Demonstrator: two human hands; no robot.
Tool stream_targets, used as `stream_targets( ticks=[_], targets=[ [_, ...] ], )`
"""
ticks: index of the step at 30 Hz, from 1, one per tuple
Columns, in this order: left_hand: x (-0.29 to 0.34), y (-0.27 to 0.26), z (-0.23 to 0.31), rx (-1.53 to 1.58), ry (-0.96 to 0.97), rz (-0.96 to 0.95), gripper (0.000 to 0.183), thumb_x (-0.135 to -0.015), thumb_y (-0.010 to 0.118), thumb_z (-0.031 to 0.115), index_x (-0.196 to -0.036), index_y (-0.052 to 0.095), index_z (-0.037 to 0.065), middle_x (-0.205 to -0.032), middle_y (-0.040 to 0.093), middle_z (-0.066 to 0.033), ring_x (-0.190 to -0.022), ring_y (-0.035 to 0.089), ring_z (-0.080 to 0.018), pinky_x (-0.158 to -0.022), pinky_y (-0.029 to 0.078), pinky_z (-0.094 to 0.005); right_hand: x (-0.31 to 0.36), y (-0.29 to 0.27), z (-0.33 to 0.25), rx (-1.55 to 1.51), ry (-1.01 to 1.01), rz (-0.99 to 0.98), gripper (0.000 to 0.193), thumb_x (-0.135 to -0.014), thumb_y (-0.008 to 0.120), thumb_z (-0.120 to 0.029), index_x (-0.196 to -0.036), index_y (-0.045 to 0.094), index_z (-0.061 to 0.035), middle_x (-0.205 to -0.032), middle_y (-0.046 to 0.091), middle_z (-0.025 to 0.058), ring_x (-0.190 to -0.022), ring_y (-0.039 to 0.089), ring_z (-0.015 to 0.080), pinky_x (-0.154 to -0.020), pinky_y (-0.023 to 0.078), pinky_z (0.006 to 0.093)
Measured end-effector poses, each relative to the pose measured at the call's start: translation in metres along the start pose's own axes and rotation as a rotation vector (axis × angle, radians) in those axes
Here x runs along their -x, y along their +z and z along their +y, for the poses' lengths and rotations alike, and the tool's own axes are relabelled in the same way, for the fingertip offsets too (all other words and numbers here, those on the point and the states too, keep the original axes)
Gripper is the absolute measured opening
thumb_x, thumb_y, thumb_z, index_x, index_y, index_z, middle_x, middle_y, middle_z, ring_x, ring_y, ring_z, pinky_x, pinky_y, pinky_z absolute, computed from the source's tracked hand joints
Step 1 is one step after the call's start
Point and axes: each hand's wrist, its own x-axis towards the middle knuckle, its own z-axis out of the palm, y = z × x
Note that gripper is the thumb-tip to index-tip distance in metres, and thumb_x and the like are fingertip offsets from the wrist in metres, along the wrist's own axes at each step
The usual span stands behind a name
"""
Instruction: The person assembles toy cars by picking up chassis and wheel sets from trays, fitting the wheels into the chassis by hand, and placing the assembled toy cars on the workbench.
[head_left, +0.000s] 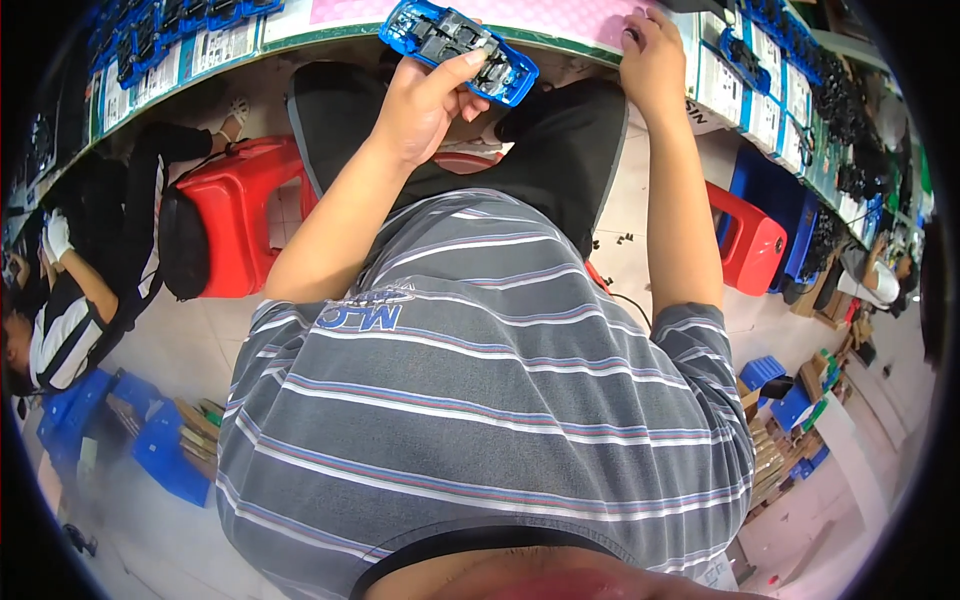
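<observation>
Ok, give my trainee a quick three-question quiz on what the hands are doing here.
1. True or false: the left hand holds the blue plastic part.
2. Where is the right hand? A) on the pink mat at the bench edge B) on the red stool C) gripping the blue part
3. Fill in: the person's shirt is grey and ____.

Key: 1 true; 2 A; 3 striped.

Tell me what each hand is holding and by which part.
The left hand grips a blue plastic part by its near long edge, thumb on top. The right hand holds nothing; its fingers rest on the pink mat.
</observation>
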Motion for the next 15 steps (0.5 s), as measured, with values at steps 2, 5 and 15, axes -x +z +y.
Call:
stream_targets(
  ticks=[2, 5, 15],
  targets=[
    [-0.002, 0.001, -0.002, 0.012, 0.0, 0.032, 0.044, -0.094, 0.059, 0.02, -0.134, 0.049, 0.004, -0.098, 0.064, -0.0062, -0.074, 0.06, -0.0137, -0.059, 0.044, -0.0271, -0.002, -0.008, 0.001, -0.096, 0.181, -0.107, 0.027, -0.082, 0.072, -0.014, -0.106, 0.069, -0.0014, -0.106, 0.069, 0.0152, -0.084, 0.069, 0.0299, -0.08, 0.054, 0.0345],
    [-0.003, -0.001, -0.006, -0.007, 0.009, 0.068, 0.043, -0.094, 0.059, 0.018, -0.133, 0.049, 0.004, -0.096, 0.064, -0.0066, -0.074, 0.06, -0.0137, -0.059, 0.044, -0.027, -0.013, -0.044, -0.034, -0.329, 0.521, -0.336, 0.038, -0.082, 0.075, -0.014, -0.117, 0.066, -0.0034, -0.107, 0.069, 0.0129, -0.083, 0.067, 0.0205, -0.078, 0.053, 0.0308],
    [-0.014, 0.018, -0.014, 0.076, 0.066, 0.117, 0.017, -0.091, 0.068, 0.016, -0.101, 0.063, 0.004, -0.081, 0.066, -0.0028, -0.063, 0.062, -0.0096, -0.054, 0.048, -0.0227, -0.003, -0.065, -0.153, -0.659, 0.164, -0.226, 0.059, -0.07, 0.079, -0.011, -0.123, 0.057, -0.0004, -0.113, 0.064, 0.02, -0.109, 0.06, 0.038, -0.094, 0.048, 0.0423]
  ],
)
